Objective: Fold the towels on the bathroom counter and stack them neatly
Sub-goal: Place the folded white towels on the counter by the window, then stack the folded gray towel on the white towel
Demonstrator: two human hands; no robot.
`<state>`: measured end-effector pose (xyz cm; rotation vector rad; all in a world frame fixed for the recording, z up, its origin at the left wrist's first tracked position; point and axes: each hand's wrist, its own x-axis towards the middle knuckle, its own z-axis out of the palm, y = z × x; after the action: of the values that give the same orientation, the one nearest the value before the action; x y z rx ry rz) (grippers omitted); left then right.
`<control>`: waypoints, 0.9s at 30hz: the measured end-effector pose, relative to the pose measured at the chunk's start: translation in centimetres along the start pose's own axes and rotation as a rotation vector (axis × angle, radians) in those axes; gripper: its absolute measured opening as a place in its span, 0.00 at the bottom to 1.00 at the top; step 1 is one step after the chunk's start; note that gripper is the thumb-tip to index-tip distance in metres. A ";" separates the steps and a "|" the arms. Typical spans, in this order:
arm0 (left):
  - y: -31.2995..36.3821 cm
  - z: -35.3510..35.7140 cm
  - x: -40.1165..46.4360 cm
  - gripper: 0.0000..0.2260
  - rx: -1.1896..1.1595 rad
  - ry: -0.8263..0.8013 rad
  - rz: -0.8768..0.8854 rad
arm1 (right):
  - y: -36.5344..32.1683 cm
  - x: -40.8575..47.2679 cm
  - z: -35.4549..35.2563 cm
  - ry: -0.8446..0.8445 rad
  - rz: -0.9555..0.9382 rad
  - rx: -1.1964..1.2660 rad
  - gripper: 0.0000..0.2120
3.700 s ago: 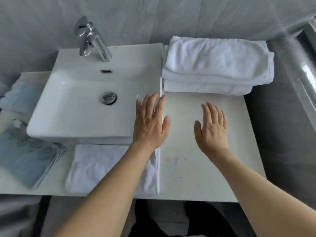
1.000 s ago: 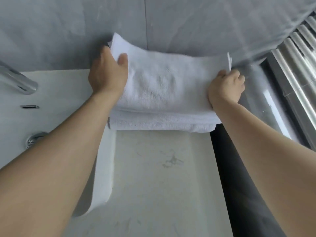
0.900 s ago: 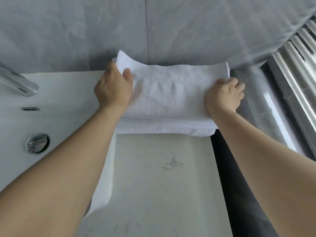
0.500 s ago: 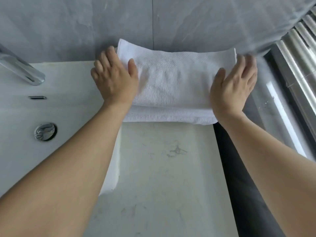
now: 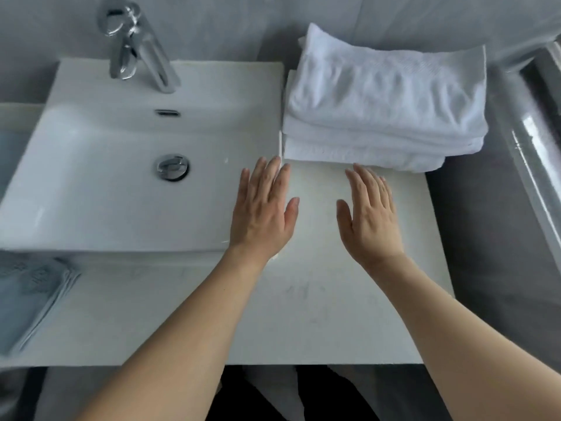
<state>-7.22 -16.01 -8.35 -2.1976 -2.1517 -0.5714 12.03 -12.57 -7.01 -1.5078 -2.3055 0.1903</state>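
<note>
Both hands are flat and wide, fingers straight and close together, and they hold nothing. The left hand (image 5: 262,212) lies over the right edge of the sink (image 5: 127,183), and the right hand (image 5: 368,215) is just beside it over the bare counter (image 5: 318,314); I cannot tell if the palms touch the surface or hover a little above it. The stack of white towels (image 5: 382,101) sits straight ahead of the right hand, at the back of the counter against the wall, and the fingertips of the right hand come very near its front edge without touching it. The stack has several folded layers, the top one a bit wrinkled and its edges not fully in line with the lower ones. To the far left of the left hand, past the sink, a grey-blue towel (image 5: 27,299) lies on the counter; it looks folded already, but it is blurred. I judge that the stacking of the white towels is about done and the hands are free between two steps. The next move probably calls for a reach across to the left for the grey-blue towel, or a small pat on the stack to square its edges.
</note>
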 end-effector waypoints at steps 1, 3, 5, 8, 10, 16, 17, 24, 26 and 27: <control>-1.2 -0.7 -1.5 0.24 0.001 -0.012 -0.006 | -1.8 -0.8 0.5 -0.021 -0.003 0.010 0.24; -4.1 -2.1 -4.3 0.24 0.009 -0.025 -0.021 | -5.6 -2.2 1.7 -0.048 -0.010 0.030 0.25; -7.2 -3.6 -7.0 0.23 0.027 -0.027 -0.041 | -9.4 -3.3 2.8 -0.068 -0.016 0.056 0.25; -11.4 -5.7 -10.6 0.23 0.056 -0.031 -0.077 | -14.5 -4.3 4.1 -0.082 -0.044 0.086 0.25; -13.8 -7.0 -12.5 0.23 0.062 -0.060 -0.105 | -17.4 -4.8 4.7 -0.094 -0.066 0.109 0.24; -19.2 -9.6 -15.7 0.23 0.085 -0.066 -0.257 | -23.3 -3.9 6.6 -0.131 -0.126 0.179 0.25; -20.2 -9.9 -16.2 0.23 0.080 -0.062 -0.258 | -24.3 -3.7 6.9 -0.123 -0.120 0.188 0.25; -30.5 -12.7 -19.1 0.20 0.043 0.136 -0.292 | -35.5 -2.7 11.5 -0.033 -0.216 0.281 0.21; -34.8 -13.7 -20.4 0.19 0.037 0.184 -0.305 | -40.3 -2.8 13.4 -0.010 -0.240 0.321 0.19; -37.3 -14.1 -21.1 0.19 0.041 0.193 -0.313 | -42.8 -3.0 14.4 -0.015 -0.251 0.346 0.19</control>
<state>-46.53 -38.05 -9.83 -1.7143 -2.3896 -0.7086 -28.93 -31.76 -7.57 -1.0429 -2.3013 0.5022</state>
